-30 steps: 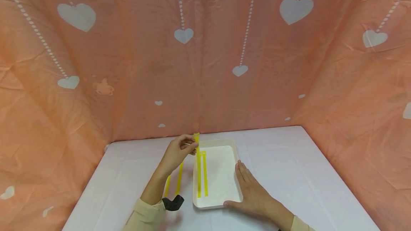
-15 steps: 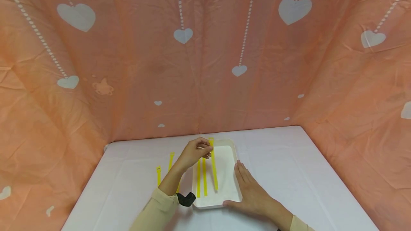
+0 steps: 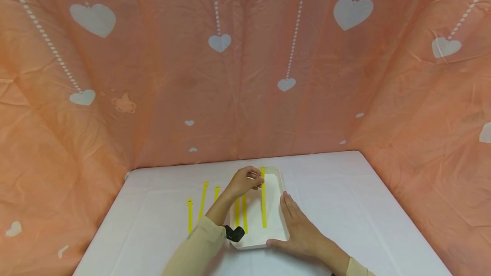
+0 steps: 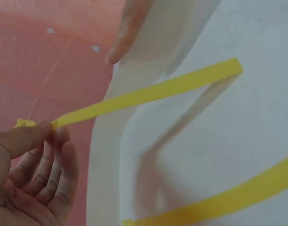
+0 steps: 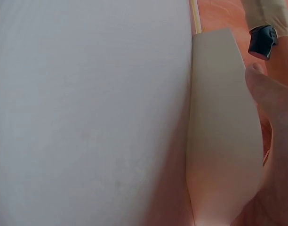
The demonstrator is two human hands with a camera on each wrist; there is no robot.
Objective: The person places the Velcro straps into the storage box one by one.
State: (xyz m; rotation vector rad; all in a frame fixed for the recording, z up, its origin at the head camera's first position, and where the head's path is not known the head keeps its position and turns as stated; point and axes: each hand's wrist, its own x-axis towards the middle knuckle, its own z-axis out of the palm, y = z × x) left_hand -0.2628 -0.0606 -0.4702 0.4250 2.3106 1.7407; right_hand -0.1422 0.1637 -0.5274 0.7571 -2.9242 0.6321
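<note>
My left hand pinches a yellow hook-and-loop cable tie near its slotted head, between thumb and fingers. The tie hangs over the right half of a white tray; in the left wrist view its free end is close above the tray floor, with a shadow below. Two more yellow ties lie lengthwise in the tray's left half, partly behind the left hand and wrist. My right hand rests against the tray's right side and near right corner, fingers straight and thumb spread along the front edge.
Left of the tray, three more yellow ties lie on the white-covered table, partly hidden by my left forearm. A black wrist camera overlaps the tray's near left corner. Pink cloth with hearts hangs behind and at both sides.
My left hand has carried the held tie rightward, from over the tray's left side to its right half. The ties on the table show more. The right hand has stayed still.
</note>
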